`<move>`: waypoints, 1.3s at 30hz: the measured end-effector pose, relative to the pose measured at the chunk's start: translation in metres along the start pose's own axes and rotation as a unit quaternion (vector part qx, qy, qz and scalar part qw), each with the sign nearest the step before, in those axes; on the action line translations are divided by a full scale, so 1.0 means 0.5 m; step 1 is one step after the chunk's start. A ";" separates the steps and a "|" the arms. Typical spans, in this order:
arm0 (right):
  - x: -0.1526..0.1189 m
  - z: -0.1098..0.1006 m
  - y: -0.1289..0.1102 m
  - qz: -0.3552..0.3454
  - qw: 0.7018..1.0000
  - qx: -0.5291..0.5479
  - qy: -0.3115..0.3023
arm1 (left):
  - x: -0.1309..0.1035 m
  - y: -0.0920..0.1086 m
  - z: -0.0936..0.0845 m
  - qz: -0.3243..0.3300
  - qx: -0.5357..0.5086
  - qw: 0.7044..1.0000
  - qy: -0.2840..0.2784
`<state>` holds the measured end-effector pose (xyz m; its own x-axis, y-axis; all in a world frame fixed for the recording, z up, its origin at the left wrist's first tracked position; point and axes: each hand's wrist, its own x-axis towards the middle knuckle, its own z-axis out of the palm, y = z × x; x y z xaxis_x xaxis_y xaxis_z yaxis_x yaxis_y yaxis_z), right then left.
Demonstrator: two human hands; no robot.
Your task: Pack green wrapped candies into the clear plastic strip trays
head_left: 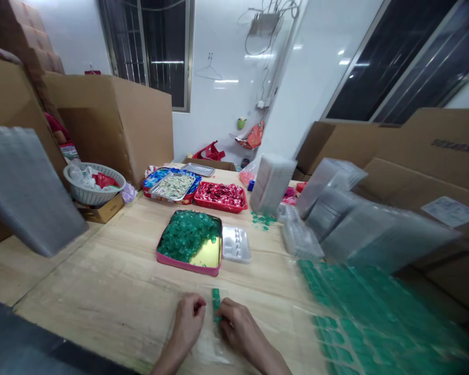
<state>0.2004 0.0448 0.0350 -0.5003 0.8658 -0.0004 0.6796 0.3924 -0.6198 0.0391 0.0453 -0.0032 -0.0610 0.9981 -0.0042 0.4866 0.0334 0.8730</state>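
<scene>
A clear plastic blister tray (207, 346) lies flat on the table in front of me, with a short column of small green pieces (216, 298) in one of its rows. My right hand (240, 327) is bent over this column, its fingertips closed at a green piece near the lower end. Over the tray's left part, my left hand (189, 316) has its fingers curled and pinched together; whatever they hold, if anything, is hidden. Beyond the hands stands a pink-rimmed tin (189, 267) with a heap of loose green pieces (185, 234), its gold bottom showing at the right.
Green-filled clear trays (359, 307) spread over the right side. Stacks of clear packaging (273, 185) stand behind them, and another stack (27, 192) at left. A silvery tray (236, 244) adjoins the tin. Farther back are a red tray (221, 197), a basket (95, 192) and cardboard boxes (140, 125).
</scene>
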 end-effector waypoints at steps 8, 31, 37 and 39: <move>0.007 0.013 0.033 0.055 0.986 0.143 0.067 | -0.010 0.007 0.005 0.045 0.083 0.995 -0.027; -0.026 0.004 0.019 0.092 0.804 0.587 0.024 | -0.025 0.071 -0.015 -0.157 -0.429 0.870 -0.187; 0.000 0.014 0.031 0.127 0.812 0.568 0.051 | -0.006 0.045 0.010 -0.134 -0.260 0.944 -0.152; 0.011 0.025 0.043 0.145 0.833 0.533 0.044 | 0.000 0.030 0.026 -0.122 -0.164 0.973 -0.111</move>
<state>0.2056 0.0543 0.0119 -0.3251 0.9139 -0.2431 -0.1198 -0.2948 -0.9480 0.0575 0.0466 0.0034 0.0669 0.9504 -0.3037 0.1739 0.2886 0.9415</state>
